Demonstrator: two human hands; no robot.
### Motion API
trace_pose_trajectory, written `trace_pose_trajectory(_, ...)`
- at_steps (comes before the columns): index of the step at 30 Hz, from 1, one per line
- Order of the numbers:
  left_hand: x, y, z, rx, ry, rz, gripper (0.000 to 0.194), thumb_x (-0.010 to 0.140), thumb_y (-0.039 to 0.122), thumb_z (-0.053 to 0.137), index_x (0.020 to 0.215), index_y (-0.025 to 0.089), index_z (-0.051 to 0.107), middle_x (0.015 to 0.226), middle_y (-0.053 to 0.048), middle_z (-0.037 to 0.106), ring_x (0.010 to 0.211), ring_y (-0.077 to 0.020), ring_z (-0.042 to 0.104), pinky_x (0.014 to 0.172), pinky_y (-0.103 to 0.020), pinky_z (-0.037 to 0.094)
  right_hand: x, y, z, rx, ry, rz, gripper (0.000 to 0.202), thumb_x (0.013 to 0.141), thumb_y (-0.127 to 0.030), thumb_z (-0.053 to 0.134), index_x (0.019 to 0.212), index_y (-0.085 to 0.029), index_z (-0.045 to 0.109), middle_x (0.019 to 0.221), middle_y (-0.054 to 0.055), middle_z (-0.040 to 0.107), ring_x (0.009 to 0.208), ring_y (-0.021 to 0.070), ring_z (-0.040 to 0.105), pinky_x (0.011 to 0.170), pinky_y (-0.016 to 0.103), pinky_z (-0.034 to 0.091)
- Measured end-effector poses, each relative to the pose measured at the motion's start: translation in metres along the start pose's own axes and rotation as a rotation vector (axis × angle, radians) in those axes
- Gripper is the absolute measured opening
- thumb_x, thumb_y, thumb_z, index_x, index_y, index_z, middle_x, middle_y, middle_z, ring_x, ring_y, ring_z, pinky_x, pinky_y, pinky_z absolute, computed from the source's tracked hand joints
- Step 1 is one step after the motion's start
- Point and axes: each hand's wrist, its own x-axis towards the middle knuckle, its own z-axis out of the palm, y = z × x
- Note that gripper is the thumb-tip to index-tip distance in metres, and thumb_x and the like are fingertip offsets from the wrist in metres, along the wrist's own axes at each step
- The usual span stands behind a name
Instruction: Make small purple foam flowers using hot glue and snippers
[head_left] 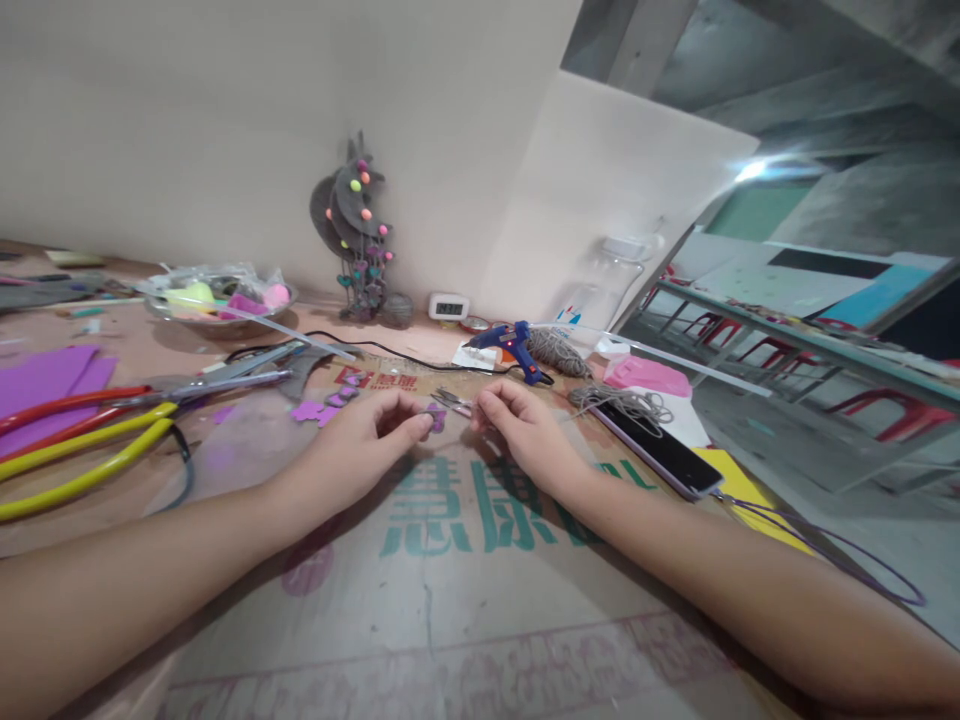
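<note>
My left hand (382, 425) pinches a small purple flower-like cutout (436, 416) between thumb and fingertips, above the printed cardboard (450, 610). Opposite it, my right hand (517, 425) has its thumb and fingers pressed together; what they hold, if anything, is too small to make out. A small metal tool with thin arms (452, 402), perhaps little scissors, shows between the hands by the right fingertips. Whether the right hand touches it is unclear. More purple flower cutouts (315, 412) and grey pieces (346, 392) lie beyond the left hand.
A blue glue gun (517, 350) with a lit red light stands behind the right hand. Grey yarn (622, 402) lies over a phone (660, 450). Red- and yellow-handled tools (135, 400), purple sheets (52, 390) and a bowl (217, 318) are left. A moon-shaped decoration (356, 230) leans at the wall.
</note>
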Motion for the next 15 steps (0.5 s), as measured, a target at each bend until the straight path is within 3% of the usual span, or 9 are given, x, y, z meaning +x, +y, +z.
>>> trace_pose_trajectory(8,0.001,0.000,0.000,-0.071,0.007,-0.029,0.024,0.082,0.040,0.048,0.084,0.018,0.056,0.077,-0.003,0.063,0.075,-0.0189,0.059,0.069,-0.031,0.044,0.004,0.004,-0.006,-0.004,0.154,-0.076,0.036,0.090,-0.041,0.034,0.069,-0.017,0.050,0.068,0.001,0.055,0.064,0.0113,0.051,0.062,0.023,0.042)
trace_pose_trajectory(11,0.001,0.000,-0.001,-0.098,0.019,-0.029,0.021,0.081,0.038,0.049,0.080,0.018,0.055,0.072,-0.002,0.063,0.072,-0.0180,0.060,0.068,-0.030,0.044,0.011,0.012,-0.015,-0.142,0.205,-0.135,0.027,0.087,-0.036,0.041,0.077,-0.016,0.055,0.075,0.002,0.058,0.071,0.0130,0.054,0.069,0.026,0.043)
trace_pose_trajectory(13,0.002,-0.001,-0.001,-0.133,0.023,-0.039,0.020,0.080,0.037,0.051,0.077,0.017,0.055,0.070,-0.001,0.063,0.070,-0.0175,0.061,0.067,-0.029,0.045,0.016,0.018,-0.020,-0.292,0.181,-0.181,0.017,0.084,-0.029,0.049,0.089,-0.016,0.058,0.085,0.004,0.061,0.078,0.0146,0.055,0.075,0.029,0.043)
trace_pose_trajectory(15,0.003,-0.001,-0.001,-0.200,0.020,-0.066,0.018,0.079,0.035,0.053,0.075,0.017,0.054,0.067,-0.001,0.063,0.068,-0.0174,0.062,0.068,-0.030,0.046,0.018,0.022,-0.022,-0.448,0.091,-0.236,0.020,0.081,-0.026,0.053,0.098,-0.016,0.060,0.094,0.007,0.062,0.085,0.0165,0.056,0.080,0.032,0.042)
